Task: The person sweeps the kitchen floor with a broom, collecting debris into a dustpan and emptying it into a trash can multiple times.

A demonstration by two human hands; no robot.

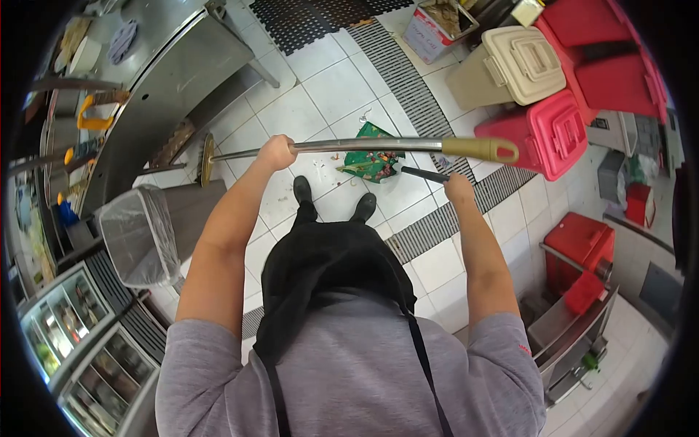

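My left hand (277,153) is wrapped round the metal pole of a broom (408,145), which lies crosswise in front of me. The broom's bristled head (206,159) is at the left, near the steel counter, and its olive handle end points right. In my right hand (459,189) is the dark handle (424,174) of a green dustpan (371,156). Scraps of several colours lie in the dustpan, which is down on the floor ahead of my boots. A few small bits are scattered on the tiles beside it.
A steel counter (164,95) and a lined bin (138,237) stand at the left. Beige (518,64) and red (542,138) lidded bins are at the right. Floor grates (408,80) run past the dustpan. A black mat (309,22) lies ahead.
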